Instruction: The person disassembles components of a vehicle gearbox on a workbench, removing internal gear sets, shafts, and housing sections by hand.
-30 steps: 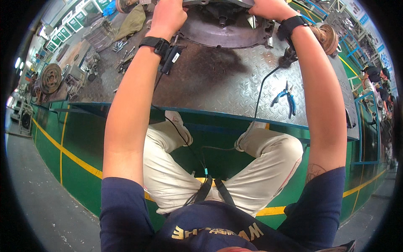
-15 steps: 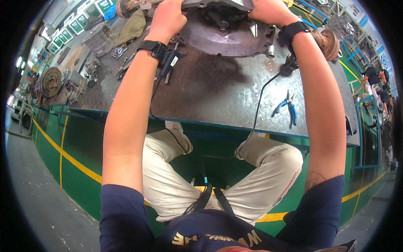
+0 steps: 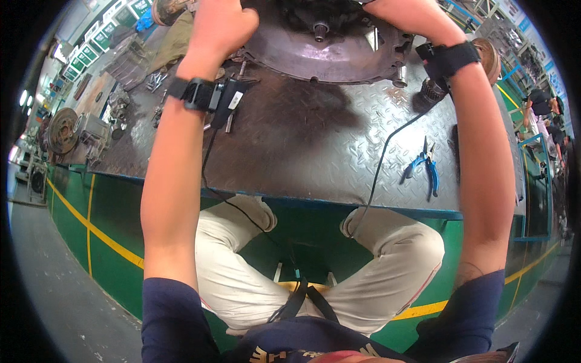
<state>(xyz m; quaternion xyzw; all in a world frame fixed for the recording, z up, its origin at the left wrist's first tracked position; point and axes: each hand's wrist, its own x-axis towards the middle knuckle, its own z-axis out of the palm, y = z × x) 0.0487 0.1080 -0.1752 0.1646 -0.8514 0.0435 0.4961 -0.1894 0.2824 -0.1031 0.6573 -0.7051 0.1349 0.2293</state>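
Observation:
A large dark metal bell housing (image 3: 315, 63) lies on the workbench at the upper edge, a splined shaft (image 3: 320, 33) standing up in its middle. My left hand (image 3: 223, 29) is closed at the housing's left side; its fingertips are hidden. On the right, my right hand (image 3: 408, 15) bends its fingers over the housing's far right part, cut off by the upper edge. Black straps with cabled devices sit on both wrists. Blue-handled pliers (image 3: 425, 168) lie slightly spread on the bench, near my right forearm.
The steel-topped workbench (image 3: 284, 157) has a blue front edge above my knees. At the left are bolts (image 3: 156, 80), metal castings (image 3: 94, 130) and a rusty drum (image 3: 62, 130). A dark ribbed part (image 3: 431, 91) stands by my right wrist. Other people (image 3: 541, 103) are far right.
My hands have spread farther apart. The grey casting edge seen between them has mostly left the view at the top. Bench and pliers appear lower as the view shifts.

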